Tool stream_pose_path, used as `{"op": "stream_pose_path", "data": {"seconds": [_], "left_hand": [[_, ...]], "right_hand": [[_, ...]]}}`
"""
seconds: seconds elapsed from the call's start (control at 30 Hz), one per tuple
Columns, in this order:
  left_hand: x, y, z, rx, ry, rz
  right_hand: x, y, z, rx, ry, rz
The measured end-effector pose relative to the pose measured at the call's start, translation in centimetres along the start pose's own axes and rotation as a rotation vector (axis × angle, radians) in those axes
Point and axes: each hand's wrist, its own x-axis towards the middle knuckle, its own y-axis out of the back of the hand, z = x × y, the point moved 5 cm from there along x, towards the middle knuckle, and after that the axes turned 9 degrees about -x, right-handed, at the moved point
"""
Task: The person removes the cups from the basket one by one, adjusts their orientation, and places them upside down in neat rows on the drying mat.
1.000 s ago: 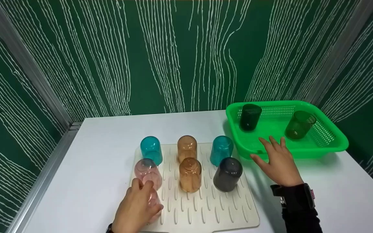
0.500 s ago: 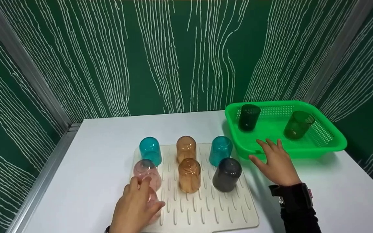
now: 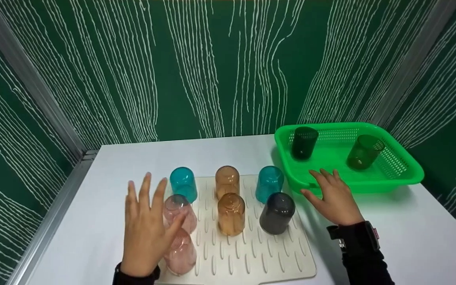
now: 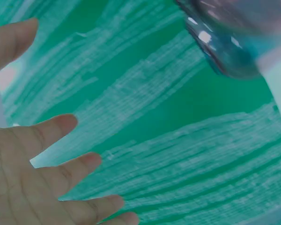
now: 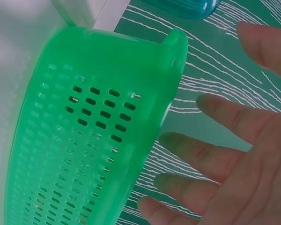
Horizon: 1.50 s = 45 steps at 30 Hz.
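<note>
My left hand (image 3: 145,231) has its fingers spread and holds nothing; it hovers beside the two pink cups at the left of the mat. The near pink cup (image 3: 181,255) and the far pink cup (image 3: 181,215) stand upside down, partly behind the thumb. In the left wrist view the palm (image 4: 18,183) shows bare. My right hand (image 3: 337,202) is at the front rim of the green basket (image 3: 350,186), fingers loosely extended, nothing held. The right wrist view shows those fingers (image 5: 210,154) apart from the basket wall.
On the cream drying mat (image 3: 259,257) stand two amber cups (image 3: 232,217), two teal cups (image 3: 270,184) and a dark grey cup (image 3: 278,213), all inverted. Inside the basket are a dark cup (image 3: 304,143) and an olive-looking cup (image 3: 364,152). Green patterned walls enclose the white table (image 3: 89,213).
My left hand has let go of the near pink cup, lifted away to the left and spread its fingers. That cup stays on the mat. My right hand has barely moved.
</note>
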Motion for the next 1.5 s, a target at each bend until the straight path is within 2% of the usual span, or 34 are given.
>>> {"op": "stream_pose_path", "data": {"seconds": [0.17, 0.33, 0.47, 0.83, 1.0, 1.2, 1.33, 1.5], "left_hand": [[0.1, -0.2, -2.0, 0.018, 0.106, -0.062], [-0.1, -0.2, -3.3, 0.008, 0.186, -0.126], [-0.1, 0.1, -3.9, 0.006, 0.224, -0.137], [-0.1, 0.7, -4.3, 0.018, 0.247, -0.132], [-0.2, 0.7, -4.2, 0.014, 0.267, -0.151], [-0.1, 1.0, -3.8, 0.024, 0.265, -0.154], [-0.1, 0.9, -3.8, 0.019, 0.263, -0.157], [-0.1, 0.8, -3.6, 0.008, 0.258, -0.15]], "right_hand": [[0.8, 0.7, 0.2, -0.024, 0.032, -0.04], [1.9, 2.0, -0.3, -0.068, 0.107, -0.062], [3.3, 2.9, -0.7, -0.052, 0.159, -0.082], [9.6, 3.9, 0.4, 0.036, 0.129, -0.211], [12.1, 3.4, 1.2, -0.008, 0.069, -0.241], [13.4, 1.2, 2.9, -0.081, -0.015, -0.307], [13.9, -0.2, 3.4, -0.162, -0.032, -0.37], [14.3, -0.7, 3.1, -0.238, -0.047, -0.445]]}}
